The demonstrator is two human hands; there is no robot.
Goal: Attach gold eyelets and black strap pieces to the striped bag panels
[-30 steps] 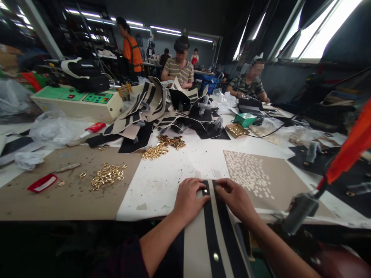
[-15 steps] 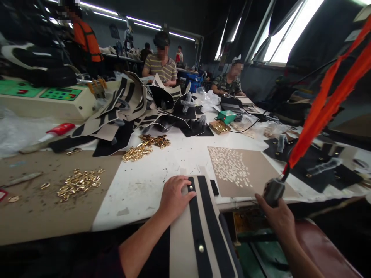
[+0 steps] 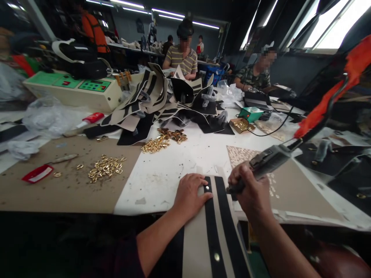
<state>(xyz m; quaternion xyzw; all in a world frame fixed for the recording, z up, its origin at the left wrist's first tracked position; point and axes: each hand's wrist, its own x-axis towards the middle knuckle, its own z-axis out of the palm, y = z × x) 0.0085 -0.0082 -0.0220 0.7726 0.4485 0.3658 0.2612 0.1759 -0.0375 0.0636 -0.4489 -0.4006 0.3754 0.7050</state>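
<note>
A long beige panel with black stripes (image 3: pixel 200 239) hangs over the table's front edge toward me. Two shiny gold studs sit on its left stripe, the far stud (image 3: pixel 207 188) close to my fingers and the near stud (image 3: pixel 216 257) lower down. My left hand (image 3: pixel 189 195) lies on the panel's far end, thumb and fingers apart around the far stud. My right hand (image 3: pixel 252 189) is wrapped round a power screwdriver (image 3: pixel 271 158), which has a cord and orange fabric strips (image 3: pixel 319 112) at its rear. The screwdriver's dark nose points left, over the panel's right edge.
Gold rings (image 3: pixel 106 168) and gold clasps (image 3: pixel 156 144) lie in heaps. Behind stand stacked striped panels (image 3: pixel 136 100), a green box (image 3: pixel 251 114) and a carton of gold parts (image 3: pixel 241 125). Pale small discs (image 3: pixel 240 154) cover a brown board (image 3: pixel 301 185). Two people sit across the table.
My right hand has brought the screwdriver left and up to the panel, swinging it from upright to slanted. My left hand stays on the panel. The view has turned left.
</note>
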